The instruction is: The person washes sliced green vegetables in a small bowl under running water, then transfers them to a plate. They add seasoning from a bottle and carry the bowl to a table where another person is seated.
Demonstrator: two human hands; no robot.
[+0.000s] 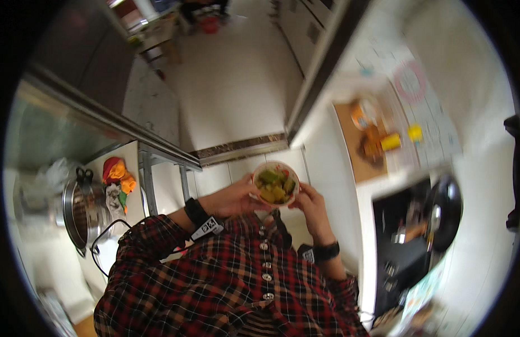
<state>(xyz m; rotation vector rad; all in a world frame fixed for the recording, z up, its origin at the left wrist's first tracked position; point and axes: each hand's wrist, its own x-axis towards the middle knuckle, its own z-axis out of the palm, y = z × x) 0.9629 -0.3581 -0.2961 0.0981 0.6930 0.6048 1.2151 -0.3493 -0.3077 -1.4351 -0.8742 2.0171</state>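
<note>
Between both hands, in front of my plaid shirt, I hold a small round bowl (255,185) with a pale rim and red marks inside. Chunks of green and yellow food (276,187), perhaps cooked vegetable, fill much of it. My left hand (239,197) grips the bowl's left side and underside. On the opposite side, my right hand (311,206) has its fingers against the lower right rim. Both wrists wear black bands with printed tags. The bowl's underside is hidden.
At right, a counter carries a brown board (348,143) with blurred containers, a black stove (405,257) and a black wok (447,215). At left are a steel pot (70,215) and coloured cloths (119,177). A stone threshold (243,145) crosses the doorway; a person sits beyond.
</note>
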